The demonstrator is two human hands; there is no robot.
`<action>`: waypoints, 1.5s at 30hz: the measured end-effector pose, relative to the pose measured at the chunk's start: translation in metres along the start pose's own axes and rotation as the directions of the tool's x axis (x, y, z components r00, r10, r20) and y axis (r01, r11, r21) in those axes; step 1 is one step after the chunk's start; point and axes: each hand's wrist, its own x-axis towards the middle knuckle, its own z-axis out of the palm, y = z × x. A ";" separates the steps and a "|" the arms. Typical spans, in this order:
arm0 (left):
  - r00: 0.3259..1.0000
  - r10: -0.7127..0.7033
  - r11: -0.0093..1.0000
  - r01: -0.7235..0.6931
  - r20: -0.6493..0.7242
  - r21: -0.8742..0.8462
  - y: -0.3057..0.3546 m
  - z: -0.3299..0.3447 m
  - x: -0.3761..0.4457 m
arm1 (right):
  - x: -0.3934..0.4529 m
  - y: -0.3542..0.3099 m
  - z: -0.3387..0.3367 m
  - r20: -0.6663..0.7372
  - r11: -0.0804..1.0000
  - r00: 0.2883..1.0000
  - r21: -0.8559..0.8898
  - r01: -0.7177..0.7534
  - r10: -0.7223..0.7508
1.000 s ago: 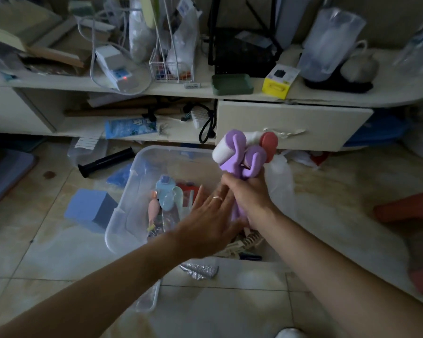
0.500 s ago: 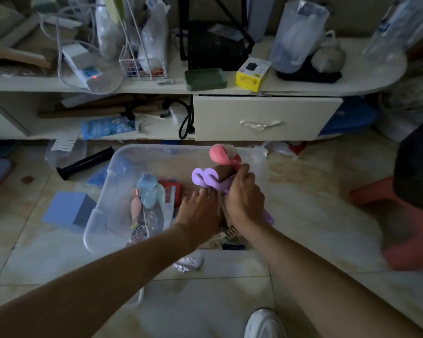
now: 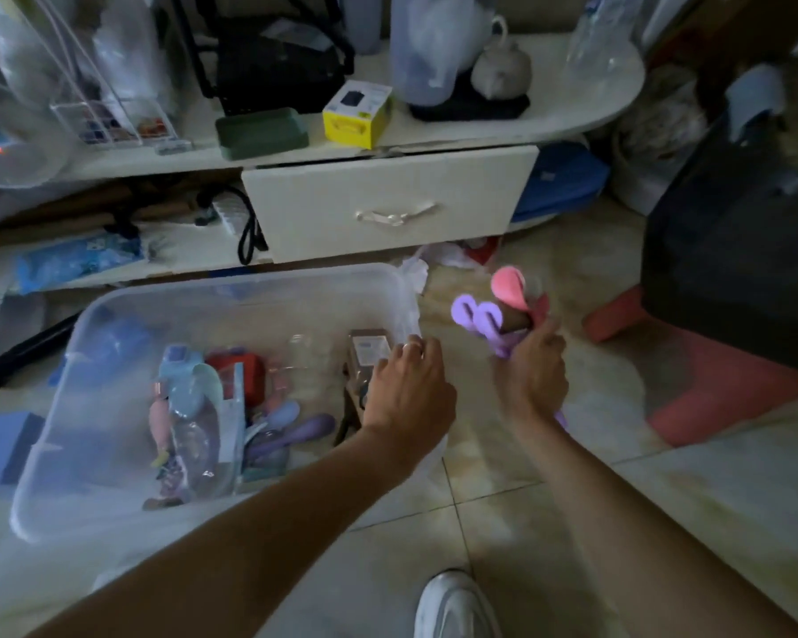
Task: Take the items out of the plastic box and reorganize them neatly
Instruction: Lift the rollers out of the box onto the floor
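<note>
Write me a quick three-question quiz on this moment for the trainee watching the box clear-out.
1. True or false: the right hand holds the bundle of purple and pink tools over the floor, outside the plastic box.
2. Where is the left hand? A) on the drawer handle B) at the box's right rim C) on the red stool
3. Fill in: the yellow carton stands on the shelf right of the ____ tray.

Key: 1 true; 2 B; 3 green.
</note>
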 end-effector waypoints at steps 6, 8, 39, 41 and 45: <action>0.995 0.082 0.991 -0.087 -0.060 -0.101 -0.015 0.027 -0.018 | -0.042 0.065 0.091 0.021 0.976 0.997 -0.208 -0.071 0.077; 0.995 0.080 0.983 -0.088 -0.053 -0.161 -0.017 0.025 -0.022 | -0.047 0.065 0.100 0.015 0.960 0.997 -0.270 -0.069 0.075; 0.997 -0.070 0.928 0.079 0.038 -0.365 -0.072 0.034 -0.044 | -0.058 0.137 0.102 -0.103 0.990 0.994 0.135 -0.028 0.042; 0.996 -0.076 0.930 0.091 0.057 -0.357 -0.073 0.036 -0.042 | -0.060 0.143 0.104 -0.017 0.991 0.998 0.116 -0.065 0.068; 0.985 -0.121 0.938 0.154 0.123 -0.309 -0.074 0.040 -0.038 | -0.062 0.144 0.108 0.071 0.997 0.995 0.025 -0.071 0.069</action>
